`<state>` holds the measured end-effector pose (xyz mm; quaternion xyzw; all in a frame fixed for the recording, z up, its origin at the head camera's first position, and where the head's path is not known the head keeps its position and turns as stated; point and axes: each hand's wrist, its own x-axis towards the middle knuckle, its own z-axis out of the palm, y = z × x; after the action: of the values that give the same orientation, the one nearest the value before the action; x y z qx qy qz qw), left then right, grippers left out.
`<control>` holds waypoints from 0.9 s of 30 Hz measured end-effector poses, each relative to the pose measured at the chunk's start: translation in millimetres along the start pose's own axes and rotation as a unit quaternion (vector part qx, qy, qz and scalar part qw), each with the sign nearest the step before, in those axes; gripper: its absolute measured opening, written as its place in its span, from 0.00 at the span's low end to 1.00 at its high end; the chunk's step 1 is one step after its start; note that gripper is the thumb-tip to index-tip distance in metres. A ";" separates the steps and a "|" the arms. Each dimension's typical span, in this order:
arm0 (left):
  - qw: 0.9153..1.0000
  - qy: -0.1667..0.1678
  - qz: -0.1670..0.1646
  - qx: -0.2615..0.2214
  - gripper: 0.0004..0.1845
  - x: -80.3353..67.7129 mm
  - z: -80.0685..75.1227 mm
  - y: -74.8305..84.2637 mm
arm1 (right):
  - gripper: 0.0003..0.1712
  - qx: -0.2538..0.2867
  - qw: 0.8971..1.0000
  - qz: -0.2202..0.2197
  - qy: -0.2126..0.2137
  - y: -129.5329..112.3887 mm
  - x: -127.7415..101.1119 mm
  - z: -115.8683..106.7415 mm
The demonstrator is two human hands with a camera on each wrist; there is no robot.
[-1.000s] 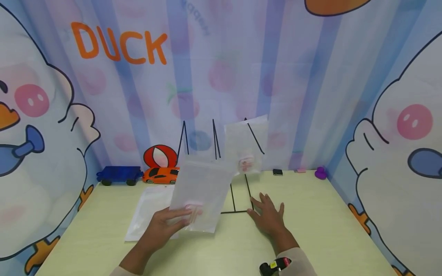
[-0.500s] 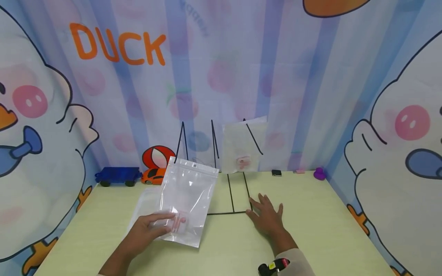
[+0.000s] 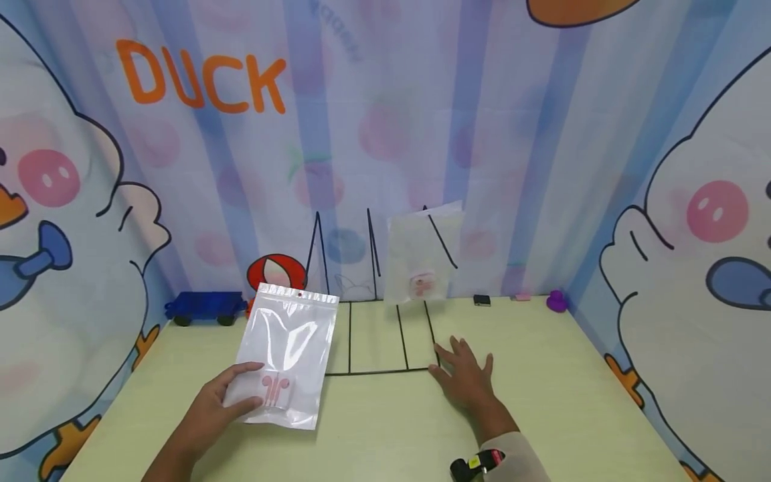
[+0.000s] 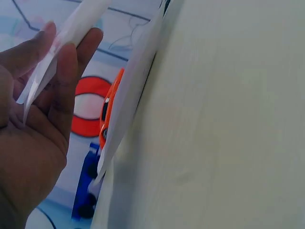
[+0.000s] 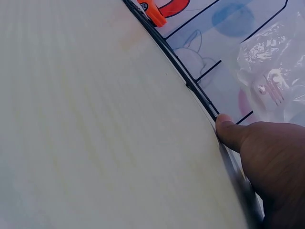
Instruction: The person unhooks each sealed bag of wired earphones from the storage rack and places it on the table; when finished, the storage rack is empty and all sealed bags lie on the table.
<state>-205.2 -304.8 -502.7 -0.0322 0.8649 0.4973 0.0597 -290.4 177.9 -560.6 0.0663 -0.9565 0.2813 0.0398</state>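
My left hand (image 3: 207, 402) pinches the left lower side of a white zip bag (image 3: 292, 341), thumb in front. A pinkish print shows low on the bag. In the left wrist view, the held zip bag (image 4: 66, 38) is above the table, while another white bag (image 4: 128, 90) lies flat on it; in the head view the held one hides that flat bag. My right hand (image 3: 465, 376) has its fingers spread, at the right front corner of a black wire rack (image 3: 349, 341). A clear-white bag (image 3: 415, 248) with a similar print hangs on the rack's right hook.
At the table's back left stands a blue toy wagon (image 3: 205, 308), with an orange toy car (image 4: 110, 105) beside it. Toward the back right are a small black item (image 3: 482, 300), a pink piece (image 3: 521, 297) and a purple object (image 3: 557, 301). A printed curtain backs the table.
My left hand has brought the zip bag left and slightly down, away from the rack, and turned it so its printed front faces the head camera. My right hand has stayed in place.
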 end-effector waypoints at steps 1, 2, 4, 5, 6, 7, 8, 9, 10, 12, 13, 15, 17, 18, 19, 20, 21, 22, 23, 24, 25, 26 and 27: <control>1.000 0.002 -0.005 0.001 0.42 -0.2 -4.6 -2.9 | 0.34 -0.001 1.000 0.002 -0.001 0.2 0.5 0.1; 1.000 0.004 -0.006 -0.002 0.44 -0.1 -9.4 -6.0 | 0.34 -0.001 1.000 0.003 -0.002 0.2 0.8 0.0; 1.000 0.010 -0.013 -0.003 0.47 -0.2 -18.1 -12.5 | 0.34 0.000 1.000 0.003 -0.002 0.4 1.0 -0.4; 1.000 0.012 -0.014 -0.003 0.48 -0.1 -21.9 -15.6 | 0.34 -0.001 1.000 0.004 -0.003 1.1 1.1 -0.1; 1.000 0.015 -0.014 -0.003 0.49 -0.3 -25.2 -18.6 | 0.34 -0.004 1.000 0.004 -0.002 1.8 1.3 0.1; 1.000 0.017 -0.014 -0.004 0.50 -0.4 -28.0 -21.4 | 0.34 -0.003 1.000 0.006 -0.003 2.8 1.5 0.3; 1.000 0.020 -0.013 -0.005 0.50 -0.5 -30.2 -23.7 | 0.34 -0.003 1.000 0.005 -0.003 3.6 1.3 0.4; 1.000 0.024 -0.013 -0.005 0.51 -0.4 -31.9 -26.0 | 0.34 -0.005 1.000 0.005 -0.003 4.6 1.4 0.4; 1.000 0.028 -0.014 -0.003 0.51 -0.6 -33.5 -27.4 | 0.34 -0.006 1.000 0.005 -0.003 5.7 1.5 0.7; 0.999 0.038 -0.020 -0.003 0.51 -0.1 -36.1 -29.6 | 0.34 -0.008 1.000 0.004 -0.003 7.6 1.7 0.8; 0.999 0.044 -0.025 -0.006 0.52 0.0 -37.3 -30.5 | 0.34 -0.007 1.000 0.004 -0.003 7.9 1.7 0.5; 0.998 0.056 -0.035 -0.013 0.52 0.3 -40.0 -32.4 | 0.34 -0.007 1.000 0.002 -0.001 7.8 1.9 0.1; 0.996 0.068 -0.048 -0.024 0.52 0.7 -42.6 -35.6 | 0.34 -0.005 1.000 0.001 0.000 7.0 1.8 0.3; 0.995 0.073 -0.053 -0.033 0.52 0.4 -44.0 -37.9 | 0.34 -0.003 1.000 0.002 -0.002 6.2 1.6 0.3; 0.994 0.078 -0.058 -0.043 0.51 -0.3 -45.6 -40.2 | 0.34 -0.002 1.000 0.002 -0.003 5.6 1.7 0.7; 0.994 0.082 -0.063 -0.044 0.51 -0.8 -47.5 -42.7 | 0.34 0.000 1.000 0.000 -0.002 5.0 1.6 1.1; 0.993 0.087 -0.069 -0.047 0.50 -1.3 -49.2 -45.6 | 0.34 0.001 1.000 0.000 -0.003 4.4 1.4 1.4; 0.992 0.091 -0.075 -0.049 0.50 -1.6 -51.0 -48.3 | 0.34 0.002 1.000 -0.001 -0.003 4.0 1.3 1.9; 0.991 0.094 -0.081 -0.052 0.49 -2.0 -52.8 -51.0 | 0.34 0.003 1.000 -0.002 -0.003 3.5 1.2 2.0; 0.990 0.099 -0.086 -0.055 0.49 -2.1 -54.7 -53.3 | 0.34 0.003 1.000 -0.004 -0.002 3.2 1.2 2.3; 0.989 0.104 -0.090 -0.056 0.50 -1.9 -56.3 -55.7 | 0.34 0.003 1.000 -0.004 -0.002 3.2 1.4 2.6; 0.988 0.109 -0.094 -0.059 0.50 -1.4 -57.5 -58.1 | 0.34 0.003 1.000 -0.004 -0.001 3.0 1.3 2.5; 0.986 0.115 -0.099 -0.065 0.51 -1.0 -58.4 -60.1 | 0.34 0.001 1.000 -0.004 -0.002 2.8 1.3 2.3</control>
<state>-201.4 -385.5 -525.0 -0.1785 0.8246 0.5368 0.0062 -292.1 178.9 -563.9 0.0704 -0.9560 0.2820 0.0388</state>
